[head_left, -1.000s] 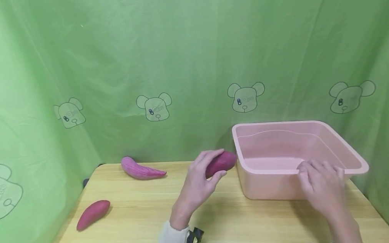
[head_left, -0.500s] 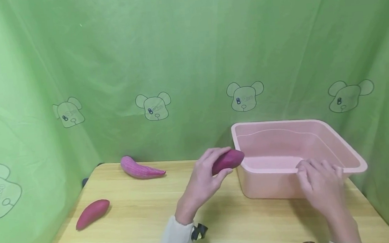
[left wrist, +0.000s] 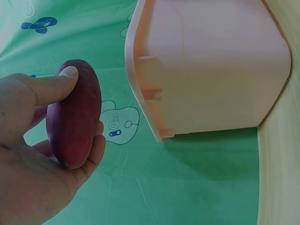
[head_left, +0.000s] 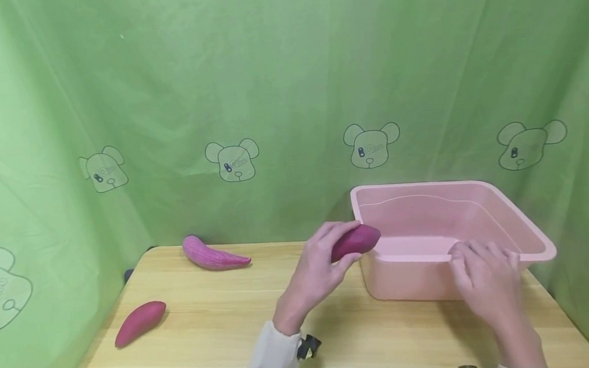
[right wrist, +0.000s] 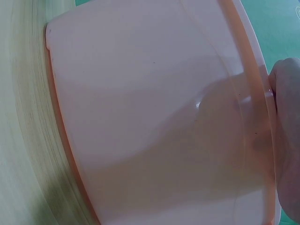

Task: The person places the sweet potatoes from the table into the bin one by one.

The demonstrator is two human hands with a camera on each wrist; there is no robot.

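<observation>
A dark purple-red sweet potato (head_left: pixel 357 241) is gripped in my left hand (head_left: pixel 318 269), with thumb and fingers round its sides. In the head view it is raised above the table and overlaps the left rim of a pink plastic basin (head_left: pixel 413 281). From the left wrist view, the sweet potato (left wrist: pixel 75 117) appears beside the basin's outer wall (left wrist: pixel 220 70). My right hand (head_left: pixel 489 284) holds the basin's near rim, its fingers curled over the edge and the fingertips hidden inside. The right wrist view shows that hand (right wrist: pixel 288 136) at the rim.
A striped, curved purple vegetable (head_left: pixel 214 255) with a tapering tip lies at the back left of the wooden table (head_left: pixel 208 343). A smaller red sweet potato (head_left: pixel 140 324) lies near the left edge. Green curtain (head_left: pixel 286 91) with bear-head prints hangs behind and at both sides.
My left hand has carried the sweet potato a little to the right, from beside the basin's left wall to over its rim. My right hand keeps its hold on the basin.
</observation>
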